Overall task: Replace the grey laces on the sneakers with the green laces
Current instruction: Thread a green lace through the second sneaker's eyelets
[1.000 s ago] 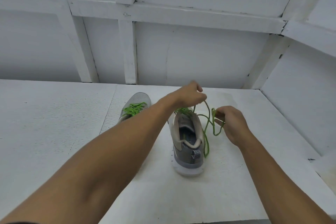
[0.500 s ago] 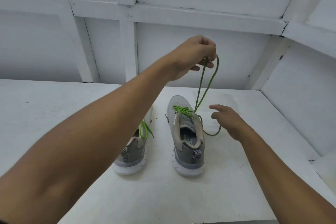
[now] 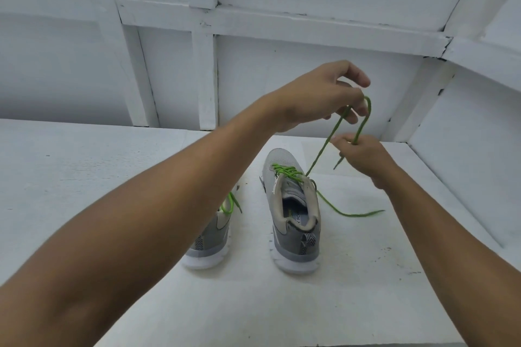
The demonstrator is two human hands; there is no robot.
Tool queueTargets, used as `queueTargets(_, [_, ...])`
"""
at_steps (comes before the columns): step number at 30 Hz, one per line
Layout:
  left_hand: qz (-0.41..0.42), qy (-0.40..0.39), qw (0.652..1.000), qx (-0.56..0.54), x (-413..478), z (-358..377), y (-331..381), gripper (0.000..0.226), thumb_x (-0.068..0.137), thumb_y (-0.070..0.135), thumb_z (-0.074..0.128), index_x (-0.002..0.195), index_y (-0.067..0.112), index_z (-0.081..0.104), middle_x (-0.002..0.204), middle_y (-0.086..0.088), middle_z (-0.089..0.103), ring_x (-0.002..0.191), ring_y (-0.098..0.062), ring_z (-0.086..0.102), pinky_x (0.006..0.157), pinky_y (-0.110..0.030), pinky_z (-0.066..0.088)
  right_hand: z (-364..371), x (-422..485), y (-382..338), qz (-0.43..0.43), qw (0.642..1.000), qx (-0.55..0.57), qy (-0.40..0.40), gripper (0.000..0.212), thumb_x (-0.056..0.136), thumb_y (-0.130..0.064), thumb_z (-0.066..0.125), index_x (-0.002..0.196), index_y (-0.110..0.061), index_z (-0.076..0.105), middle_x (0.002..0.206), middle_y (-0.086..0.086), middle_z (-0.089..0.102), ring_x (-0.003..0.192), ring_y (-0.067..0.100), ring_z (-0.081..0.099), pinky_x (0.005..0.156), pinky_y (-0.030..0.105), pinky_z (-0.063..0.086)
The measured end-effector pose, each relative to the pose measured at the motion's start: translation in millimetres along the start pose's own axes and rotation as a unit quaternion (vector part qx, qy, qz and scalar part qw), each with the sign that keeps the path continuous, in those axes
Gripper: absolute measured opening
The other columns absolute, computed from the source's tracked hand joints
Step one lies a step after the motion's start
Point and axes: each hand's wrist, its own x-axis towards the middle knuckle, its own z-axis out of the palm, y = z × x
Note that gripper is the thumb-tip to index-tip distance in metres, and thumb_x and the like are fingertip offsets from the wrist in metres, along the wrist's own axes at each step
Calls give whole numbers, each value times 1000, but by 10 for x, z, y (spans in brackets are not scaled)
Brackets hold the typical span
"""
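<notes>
Two grey sneakers with white soles stand heel-toward-me on the white table. The right sneaker (image 3: 293,214) carries a green lace (image 3: 324,149) threaded through its eyelets. One end of that lace rises from the top eyelet to my left hand (image 3: 324,98), which pinches it in a loop above the shoe. My right hand (image 3: 363,156) grips the same strand just below, near its tip. The lace's other end trails loose on the table to the right. The left sneaker (image 3: 210,239), partly hidden by my left forearm, shows a tied green lace (image 3: 229,204).
The white table (image 3: 84,177) is boxed in by a white framed wall behind and a white side panel (image 3: 465,163) on the right. Its front edge runs along the bottom of the view.
My left hand lifted the lace end high above the right sneaker. My right hand rose from beside the shoe and took hold of the strand under the left hand.
</notes>
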Motion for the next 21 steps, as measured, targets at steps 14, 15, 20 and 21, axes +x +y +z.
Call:
queueTargets(14, [-23, -47, 999, -8, -235, 74, -14, 23, 93, 8, 54, 116, 8, 54, 89, -1, 74, 85, -13, 69, 74, -24, 44, -325, 55, -70, 37, 995, -13, -89, 37, 97, -42, 53, 91, -7, 66, 87, 10, 65, 68, 20, 59, 66, 34, 49])
queueTargets(15, [-30, -63, 997, 23, -264, 71, -14, 24, 94, 12, 56, 117, 9, 54, 93, -1, 74, 88, -13, 69, 73, -20, 45, -354, 75, -37, 15, 995, -20, -101, 27, 96, -33, 57, 98, -7, 67, 92, 9, 68, 74, 21, 65, 72, 36, 52])
queueTargets(20, [-99, 79, 978, 163, -435, -92, -238, 30, 95, 42, 55, 119, 24, 57, 113, 5, 69, 99, -14, 66, 82, -29, 52, -417, 115, -13, -68, 992, -88, -63, 33, 99, -3, 42, 122, -14, 64, 115, 2, 68, 97, 16, 68, 94, 38, 52])
queueTargets(21, [-105, 155, 976, 114, -475, -79, -361, 18, 96, 35, 53, 108, 24, 59, 107, 4, 70, 96, -18, 66, 81, -33, 54, -407, 78, -58, -80, 994, -54, -52, 31, 100, -7, 41, 117, -12, 66, 110, 3, 69, 95, 16, 68, 92, 35, 52])
